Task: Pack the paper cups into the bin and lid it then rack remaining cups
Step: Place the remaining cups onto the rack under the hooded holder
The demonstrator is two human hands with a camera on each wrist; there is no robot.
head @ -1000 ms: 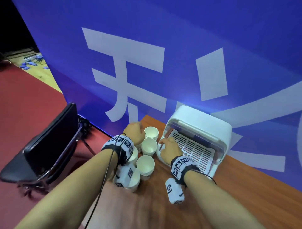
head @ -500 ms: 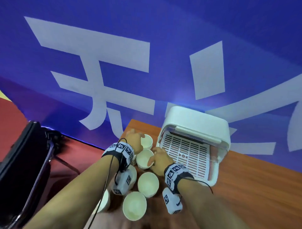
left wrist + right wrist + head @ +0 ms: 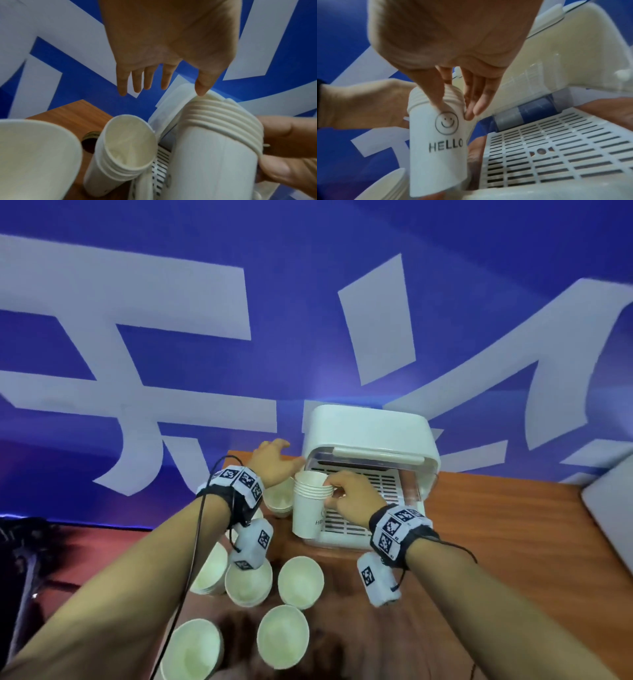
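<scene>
Cups crowd the left part of the wooden table (image 3: pixel 513 525), and they come in nested stacks more than singly. One stack of paper cups (image 3: pixel 310 510) is raised at the front left corner of the white bin (image 3: pixel 370 433), over the edge of its slotted white tray (image 3: pixel 383 491); six rolled rims can be counted on it in the left wrist view, and its outer cup carries a smiley face and the word HELLO in the right wrist view. The right hand (image 3: pixel 352 501) grasps this stack just under the rims, thumb on the near side and fingers curled round the far side. The left hand (image 3: pixel 274 463) is released, fingers straight and spread, holding nothing; it hovers beside the bin's left wall, above a second stack (image 3: pixel 281 499) that stands on the table just left of the held one. Nearer the person, five more cup mouths face upward: three in a row (image 3: pixel 300 582) under the left forearm and two (image 3: pixel 282 633) closer in; several of them show extra rims, so they are stacks too, though how many cups each holds cannot be told. The bin's clear lid (image 3: pixel 373 462) is tipped up at the back. Behind the table hangs one blue banner (image 3: pixel 308 302) with large white characters.
</scene>
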